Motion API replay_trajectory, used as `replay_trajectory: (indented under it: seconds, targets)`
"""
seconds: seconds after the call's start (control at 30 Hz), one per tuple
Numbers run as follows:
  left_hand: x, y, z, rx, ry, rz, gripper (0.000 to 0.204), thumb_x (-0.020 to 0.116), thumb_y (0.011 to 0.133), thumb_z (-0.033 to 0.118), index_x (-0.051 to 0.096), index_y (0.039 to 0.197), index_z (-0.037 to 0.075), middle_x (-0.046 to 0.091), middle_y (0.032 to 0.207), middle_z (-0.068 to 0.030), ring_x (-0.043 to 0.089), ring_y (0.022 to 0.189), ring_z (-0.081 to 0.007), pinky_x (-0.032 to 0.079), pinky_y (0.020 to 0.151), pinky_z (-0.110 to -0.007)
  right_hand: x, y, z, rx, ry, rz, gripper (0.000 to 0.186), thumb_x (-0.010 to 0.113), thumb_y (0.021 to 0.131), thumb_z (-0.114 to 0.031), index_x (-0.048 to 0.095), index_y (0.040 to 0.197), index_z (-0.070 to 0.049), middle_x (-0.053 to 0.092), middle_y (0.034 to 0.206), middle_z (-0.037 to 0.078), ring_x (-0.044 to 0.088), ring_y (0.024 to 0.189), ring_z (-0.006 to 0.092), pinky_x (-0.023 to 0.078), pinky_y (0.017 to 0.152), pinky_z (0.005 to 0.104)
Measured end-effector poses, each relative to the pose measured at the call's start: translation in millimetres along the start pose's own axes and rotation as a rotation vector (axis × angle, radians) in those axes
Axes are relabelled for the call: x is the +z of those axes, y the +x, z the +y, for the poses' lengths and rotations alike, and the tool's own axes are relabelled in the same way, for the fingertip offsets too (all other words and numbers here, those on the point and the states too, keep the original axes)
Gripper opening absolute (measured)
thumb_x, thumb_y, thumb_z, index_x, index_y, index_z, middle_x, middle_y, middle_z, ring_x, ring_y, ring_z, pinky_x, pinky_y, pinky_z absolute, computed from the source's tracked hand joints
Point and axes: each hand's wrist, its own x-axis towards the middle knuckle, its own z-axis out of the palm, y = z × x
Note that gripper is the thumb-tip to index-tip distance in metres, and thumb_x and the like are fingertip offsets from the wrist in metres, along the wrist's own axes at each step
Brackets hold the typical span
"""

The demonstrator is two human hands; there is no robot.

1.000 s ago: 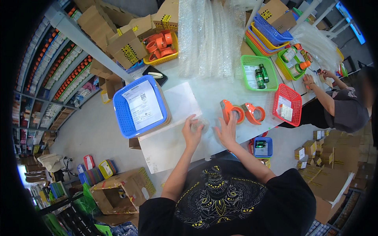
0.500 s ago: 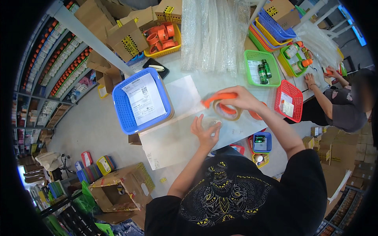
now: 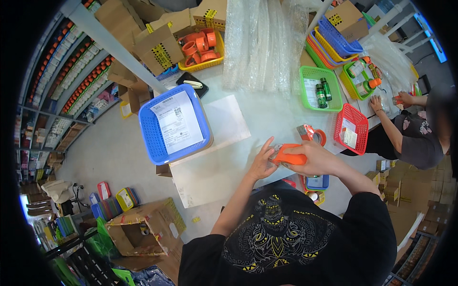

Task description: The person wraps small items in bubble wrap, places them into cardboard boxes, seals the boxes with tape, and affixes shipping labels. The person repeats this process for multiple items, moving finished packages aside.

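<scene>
My right hand (image 3: 310,159) grips an orange tape dispenser (image 3: 292,156), holding it low over the white tabletop at the near edge, right of centre. My left hand (image 3: 259,163) is just left of it, holding a small clear, crinkled item (image 3: 273,151) against the dispenser's front; the item is partly hidden. A second orange tape dispenser (image 3: 319,133) lies on the table just beyond my right hand. A white sheet (image 3: 195,186) lies left of my hands.
A blue basket (image 3: 152,128) stands left; a green basket (image 3: 309,71) and red basket (image 3: 348,112) stand right. Bubble wrap (image 3: 262,43) and orange dispensers (image 3: 200,47) are at the back. A co-worker (image 3: 420,143) works at the right. An open carton (image 3: 138,224) is on the floor.
My right hand picked up one dispenser from the table and brought it down to my left hand, which has moved rightward with the clear item.
</scene>
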Motion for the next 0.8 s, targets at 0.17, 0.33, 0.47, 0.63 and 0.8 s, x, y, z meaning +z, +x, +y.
replay_trajectory:
  seconds: [0.17,0.33,0.47,0.63,0.8]
  targets:
    - [-5,0,2,-0.311,0.154,-0.023,0.083,0.070,0.077,0.009,0.023,0.145,0.008,0.051,0.135,-0.0199,0.053,0.119,-0.0362,0.041,0.101,-0.044,0,18,60,0.702,0.998,0.042,0.037,0.063,0.082,-0.024,0.067,0.115,-0.007,0.067,0.086,0.006,0.064,0.080,0.0174,0.052,0.073,0.0308]
    - [-7,-1,-17,-0.122,0.180,0.009,0.073,0.068,0.076,0.008,0.029,0.138,0.008,0.051,0.135,-0.0201,0.054,0.118,-0.0359,0.041,0.099,-0.044,-20,-15,46,0.377,0.600,0.100,0.038,0.066,0.081,-0.015,0.066,0.117,-0.002,0.070,0.100,0.006,0.062,0.091,0.0101,0.051,0.077,0.0265]
    - [-10,8,-18,-0.199,0.174,0.061,0.056,0.068,0.075,0.008,0.047,0.127,0.009,0.052,0.136,-0.0180,0.054,0.118,-0.0369,0.041,0.100,-0.044,-44,-58,11,0.291,0.389,0.066,0.046,0.071,0.077,-0.013,0.065,0.121,-0.004,0.069,0.096,0.010,0.062,0.085,0.0123,0.049,0.075,0.0288]
    - [-10,18,-17,-0.132,0.314,0.123,0.027,0.065,0.075,0.005,0.070,0.101,0.010,0.058,0.129,-0.0146,0.053,0.122,-0.0354,0.041,0.101,-0.045,-13,-77,-18,0.269,-0.020,0.128,0.050,0.074,0.074,-0.018,0.064,0.122,-0.009,0.063,0.089,0.022,0.062,0.075,0.0302,0.051,0.069,0.0372]
    - [-11,19,-19,-0.082,0.269,0.153,0.029,0.062,0.074,0.001,0.073,0.098,0.014,0.066,0.117,-0.0097,0.050,0.125,-0.0379,0.040,0.104,-0.047,26,-87,-15,0.267,-0.062,0.184,0.054,0.074,0.073,-0.023,0.062,0.125,-0.014,0.057,0.086,0.023,0.062,0.076,0.0390,0.052,0.070,0.0442]
